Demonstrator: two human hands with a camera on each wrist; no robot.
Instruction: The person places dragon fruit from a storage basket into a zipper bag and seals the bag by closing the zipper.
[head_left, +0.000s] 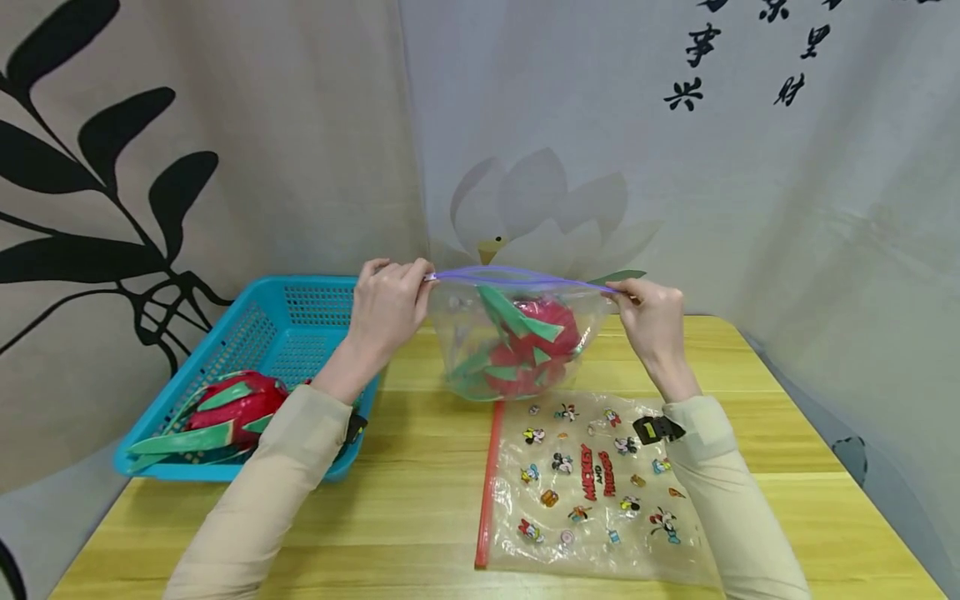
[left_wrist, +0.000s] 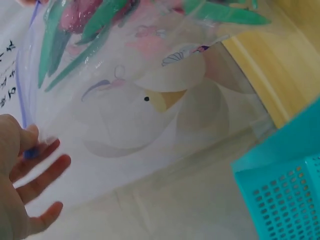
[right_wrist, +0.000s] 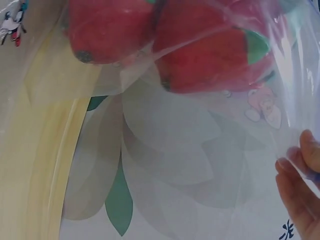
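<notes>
Between my two hands hangs a clear zip bag with a purple zip strip along its top. Inside it lie red dragon fruits with green leafy scales. My left hand pinches the strip's left end by thumb and forefinger; in the left wrist view its other fingers are spread. At the opposite corner my right hand pinches the strip's right end. The right wrist view shows two of the fruits close together through the film, with thumb and fingers at the bag's edge.
A blue perforated basket stands on the left of the wooden table, with a dragon fruit in it. Flat in front of me lies another clear bag with a red strip and cartoon prints. A printed curtain hangs behind.
</notes>
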